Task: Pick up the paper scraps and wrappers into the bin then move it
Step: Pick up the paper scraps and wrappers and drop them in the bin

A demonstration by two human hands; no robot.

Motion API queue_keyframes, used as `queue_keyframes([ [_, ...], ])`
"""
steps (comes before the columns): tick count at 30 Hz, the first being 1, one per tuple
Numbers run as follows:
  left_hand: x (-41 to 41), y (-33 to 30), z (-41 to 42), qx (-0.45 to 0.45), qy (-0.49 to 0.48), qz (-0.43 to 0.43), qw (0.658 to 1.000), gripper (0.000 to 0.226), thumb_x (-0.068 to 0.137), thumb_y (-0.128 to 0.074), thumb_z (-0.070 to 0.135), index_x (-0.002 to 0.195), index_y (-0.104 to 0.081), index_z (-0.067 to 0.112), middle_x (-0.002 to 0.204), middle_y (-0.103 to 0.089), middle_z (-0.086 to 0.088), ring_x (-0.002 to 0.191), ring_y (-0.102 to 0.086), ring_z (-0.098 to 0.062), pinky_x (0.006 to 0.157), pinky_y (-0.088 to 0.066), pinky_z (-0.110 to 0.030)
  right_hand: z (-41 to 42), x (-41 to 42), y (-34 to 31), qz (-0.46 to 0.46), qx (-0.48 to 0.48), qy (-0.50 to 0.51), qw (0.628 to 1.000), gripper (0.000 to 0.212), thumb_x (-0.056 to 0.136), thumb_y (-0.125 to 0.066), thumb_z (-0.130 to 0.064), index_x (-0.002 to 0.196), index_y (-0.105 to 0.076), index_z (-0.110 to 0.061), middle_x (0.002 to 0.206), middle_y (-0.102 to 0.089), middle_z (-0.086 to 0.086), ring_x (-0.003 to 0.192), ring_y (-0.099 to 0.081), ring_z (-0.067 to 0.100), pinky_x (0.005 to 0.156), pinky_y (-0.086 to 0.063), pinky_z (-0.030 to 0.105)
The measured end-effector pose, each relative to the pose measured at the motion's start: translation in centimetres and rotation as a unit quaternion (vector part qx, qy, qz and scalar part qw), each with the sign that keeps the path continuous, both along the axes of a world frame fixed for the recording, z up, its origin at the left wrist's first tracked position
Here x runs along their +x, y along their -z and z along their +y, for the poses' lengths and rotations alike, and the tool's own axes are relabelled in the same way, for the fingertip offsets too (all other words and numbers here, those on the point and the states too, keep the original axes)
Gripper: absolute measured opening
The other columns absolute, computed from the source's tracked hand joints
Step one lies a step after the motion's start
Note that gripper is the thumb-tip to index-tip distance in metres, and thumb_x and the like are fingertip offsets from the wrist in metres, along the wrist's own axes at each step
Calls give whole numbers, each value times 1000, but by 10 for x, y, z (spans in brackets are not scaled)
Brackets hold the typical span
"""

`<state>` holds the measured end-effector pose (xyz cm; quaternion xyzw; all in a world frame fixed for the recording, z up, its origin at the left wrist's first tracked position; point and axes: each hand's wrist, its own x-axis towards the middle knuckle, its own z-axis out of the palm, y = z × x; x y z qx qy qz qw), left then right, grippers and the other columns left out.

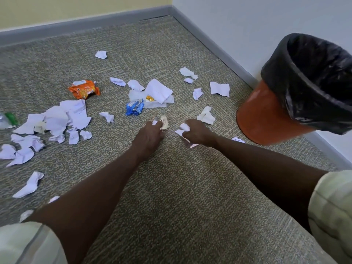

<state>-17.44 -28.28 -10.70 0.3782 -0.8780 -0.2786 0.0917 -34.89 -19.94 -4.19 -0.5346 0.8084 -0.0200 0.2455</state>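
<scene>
Both of my hands are down on the carpet. My left hand (150, 133) grips a cream crumpled wrapper (165, 122) together with a bit of white paper. My right hand (197, 131) holds white paper scraps (184, 127), with more white showing under its fingers. An orange bin (264, 115) lined with a black bag (316, 77) stands at the right against the wall. Several white scraps lie scattered across the floor, a big cluster (62, 117) at the left. An orange wrapper (83, 89) and a blue wrapper (134, 107) lie further out.
A crumpled white tissue (206, 115) lies just beyond my right hand. A small scrap (238, 139) sits near the bin's base. A clear and green plastic item (8, 120) is at the far left edge. Grey baseboards (215, 46) and walls close the corner.
</scene>
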Motion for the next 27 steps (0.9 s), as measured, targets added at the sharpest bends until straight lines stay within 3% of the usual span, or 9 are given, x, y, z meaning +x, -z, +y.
queue_keyframes([
  [1,4,0,2,4,1,-7,1000,17,94,-43,33,104,-44,20,97,-52,-11,84,-55,-31,69,-44,-39,1,-2,-7,-5,13,12,1000,13,88,-61,-21,85,-56,-9,95,-57,12,95,-57,29,75,-39,34],
  [3,10,-3,4,18,-5,-11,1000,16,94,-44,33,103,-45,19,94,-52,-10,83,-53,-30,68,-39,-37,3,-9,-20,-28,21,71,997,23,89,-54,-9,111,-54,-2,98,-56,14,90,-59,30,74,-49,34],
  [5,16,-7,6,22,-11,-1,1000,17,95,-46,31,104,-47,18,93,-52,-10,82,-53,-29,68,-38,-35,7,-15,-30,-25,14,128,991,31,93,-42,-8,123,-45,-2,97,-53,14,94,-59,34,74,-46,32],
  [7,20,-13,10,18,-12,7,1000,16,95,-46,30,106,-48,18,93,-53,-10,83,-54,-29,67,-38,-36,9,-21,-37,1,26,152,988,35,95,-37,-11,128,-42,-1,111,-55,21,109,-57,35,85,-43,34],
  [13,23,-25,14,4,0,32,999,18,97,-47,27,109,-50,14,90,-46,-4,79,-49,-26,68,-36,-34,17,-27,-22,28,113,118,986,40,103,-35,-25,129,-51,2,135,-50,26,125,-49,34,98,-40,34],
  [17,21,-17,12,25,-5,30,999,20,95,-47,30,111,-50,19,90,-45,-3,78,-49,-24,69,-37,-34,17,-19,-13,29,190,80,978,53,106,-31,-34,138,-42,7,147,-35,28,135,-37,34,104,-33,30],
  [21,19,-9,13,40,12,24,999,16,95,-43,35,104,-46,23,92,-49,-4,82,-53,-26,67,-37,-33,16,-16,-2,49,189,81,977,53,105,-34,-30,140,-37,9,149,-21,38,137,-35,37,108,-32,32],
  [27,14,-14,13,49,-14,46,998,18,95,-44,31,107,-49,19,91,-52,-8,84,-54,-28,67,-32,-32,20,-11,-16,20,150,89,984,36,101,-40,-16,115,-61,9,127,-59,25,116,-57,33,86,-44,29],
])
